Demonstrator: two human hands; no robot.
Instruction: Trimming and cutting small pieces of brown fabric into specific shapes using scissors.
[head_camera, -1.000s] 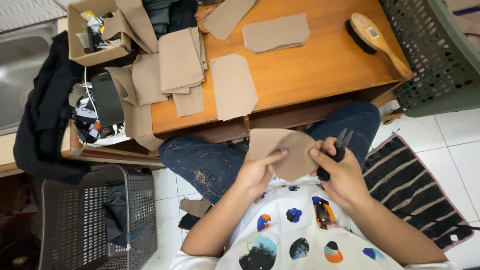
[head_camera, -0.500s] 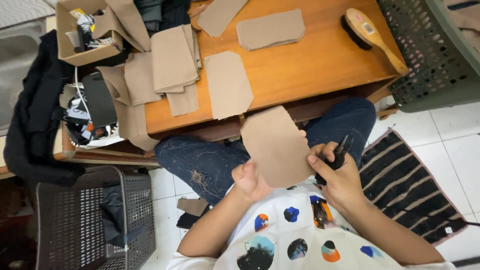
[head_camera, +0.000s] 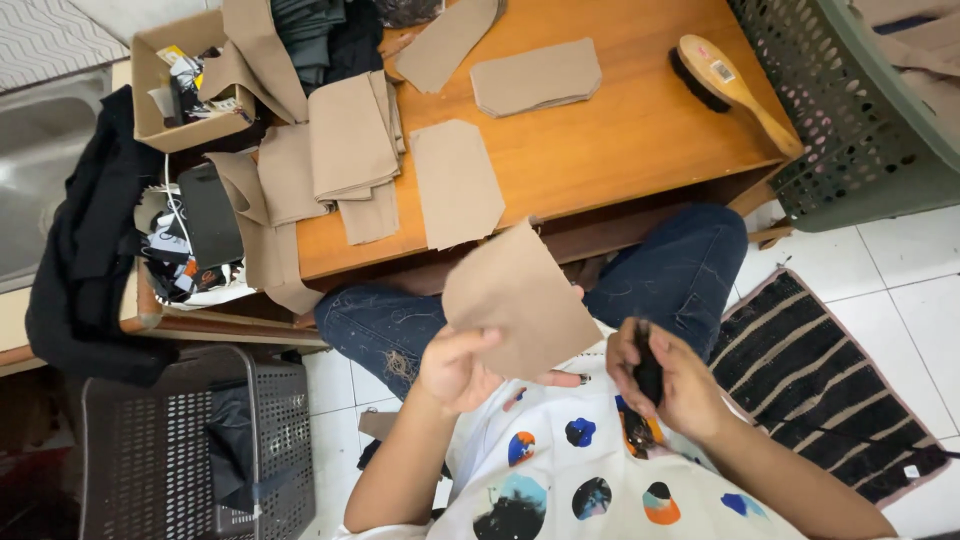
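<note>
My left hand (head_camera: 462, 365) was closed on the lower edge of a tan fabric piece (head_camera: 515, 300), thumb over the front face and fingers behind it, holding the piece up over my lap. It sat tilted, its long axis running from the upper left down to the lower right, with the top corner close to the near edge of the desk (head_camera: 620, 140) but not touching it as far as I could see. My right hand (head_camera: 672, 378) was wrapped tight around a small black tool (head_camera: 647, 368); I couldn't make out what kind, since most of it was buried in the grip. That hand sat just to the right of the fabric piece, slightly lower, a narrow gap between the tool and the cloth's lower right corner. So the left hand had the piece, and the right hand with the tool was the nearer one to its free right edge.

On the desk lay more tan cut pieces: one flat piece (head_camera: 455, 182) near the front edge, a folded stack (head_camera: 350, 135) to its left, another stack (head_camera: 535, 75) farther back. A wooden brush (head_camera: 730, 85) lay toward the right, beside a green basket (head_camera: 850, 150).
</note>
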